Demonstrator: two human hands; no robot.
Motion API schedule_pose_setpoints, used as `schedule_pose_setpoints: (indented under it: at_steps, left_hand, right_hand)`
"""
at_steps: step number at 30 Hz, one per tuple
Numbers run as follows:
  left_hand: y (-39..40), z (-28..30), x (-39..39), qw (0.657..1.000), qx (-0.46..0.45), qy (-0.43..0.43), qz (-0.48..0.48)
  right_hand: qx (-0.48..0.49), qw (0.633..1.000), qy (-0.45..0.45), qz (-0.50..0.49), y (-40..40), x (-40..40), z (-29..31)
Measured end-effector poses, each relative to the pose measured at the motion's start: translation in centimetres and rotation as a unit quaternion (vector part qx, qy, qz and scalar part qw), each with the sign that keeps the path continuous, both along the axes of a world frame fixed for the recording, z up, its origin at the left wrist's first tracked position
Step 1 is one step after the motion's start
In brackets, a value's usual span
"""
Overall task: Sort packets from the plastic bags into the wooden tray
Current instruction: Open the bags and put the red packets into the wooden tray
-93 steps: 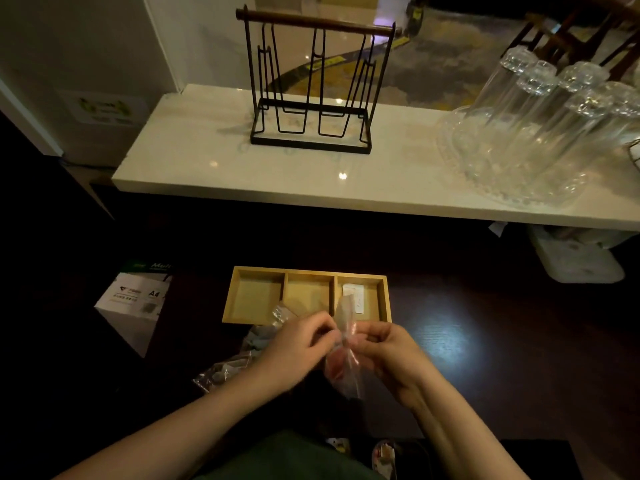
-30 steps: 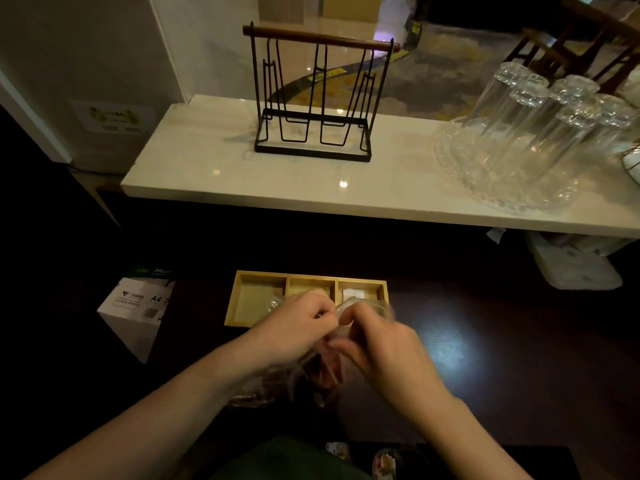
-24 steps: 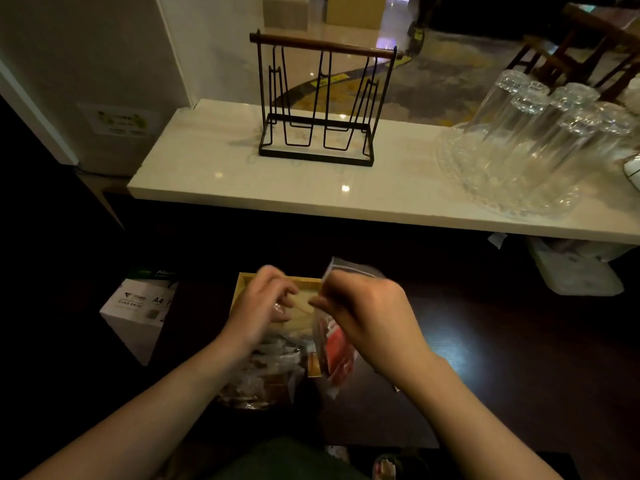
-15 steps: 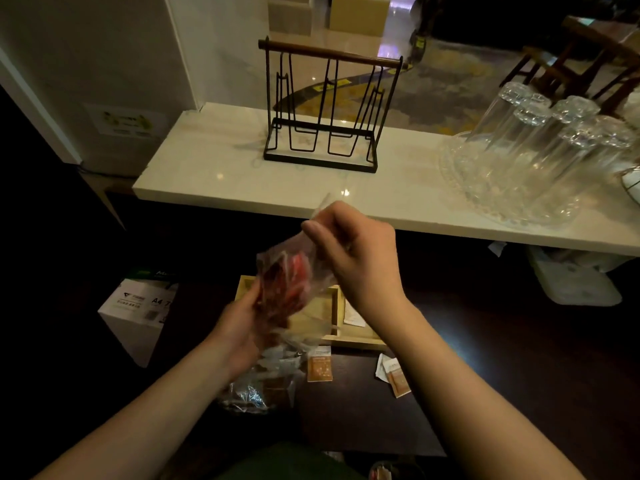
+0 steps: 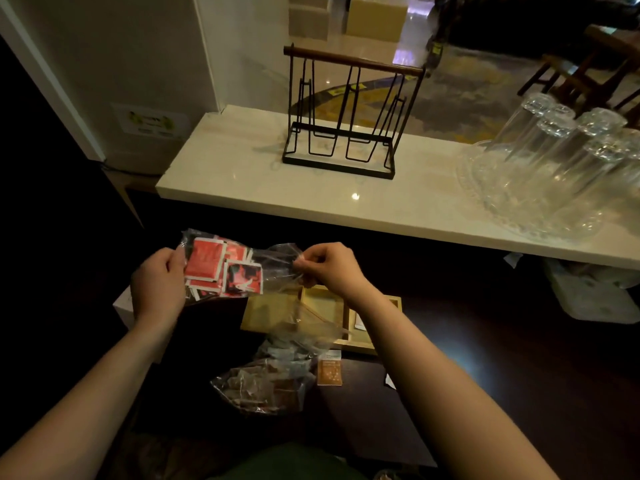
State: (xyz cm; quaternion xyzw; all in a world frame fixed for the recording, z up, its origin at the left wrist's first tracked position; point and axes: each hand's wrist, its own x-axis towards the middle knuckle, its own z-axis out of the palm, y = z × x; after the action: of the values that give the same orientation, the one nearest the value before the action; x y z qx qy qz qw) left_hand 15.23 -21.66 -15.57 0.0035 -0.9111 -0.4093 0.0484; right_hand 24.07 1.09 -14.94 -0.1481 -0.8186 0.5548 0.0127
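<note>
Both hands hold a clear plastic bag (image 5: 273, 268) stretched sideways in the air above the wooden tray (image 5: 266, 311). My left hand (image 5: 159, 282) grips the end packed with several red packets (image 5: 221, 268). My right hand (image 5: 329, 268) pinches the bag's empty, open end. The tray has three compartments; a white packet (image 5: 358, 323) lies in its right one, partly hidden by my right forearm. A second plastic bag (image 5: 266, 386) with brown packets lies on the dark table in front of the tray. An orange packet (image 5: 329, 370) lies loose beside it.
A white box (image 5: 123, 303) sits left of the tray, mostly hidden by my left hand. Behind runs a pale marble counter (image 5: 242, 188) with a black wire rack (image 5: 343, 116) and upturned glasses (image 5: 561, 150) on a glass dish. A white bag (image 5: 588, 292) lies under the counter at right.
The bag of red packets was lifted off the table and turned from upright to lying sideways between my hands. My left hand moved up to its full end. Loose packets appeared on the table.
</note>
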Motion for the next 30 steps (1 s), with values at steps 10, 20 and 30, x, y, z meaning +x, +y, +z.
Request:
schedule_pose_setpoints:
  at_steps: [10,20,30]
  left_hand:
    - [-0.9,-0.5,-0.8,0.999,-0.019,0.047,-0.02]
    - [-0.1,0.9,-0.3,0.994,-0.017,0.087,-0.057]
    - [1.8,4.2,0.6,0.973,-0.034,0.177,-0.142]
  right_hand:
    - [0.002,0.998,-0.054,-0.006,-0.8,-0.3,-6.1]
    - [0.009,0.997,-0.08,-0.011,-1.1,-0.1,-7.3]
    - [-0.004,0.996,-0.082,-0.035,-0.3,0.0,-7.6]
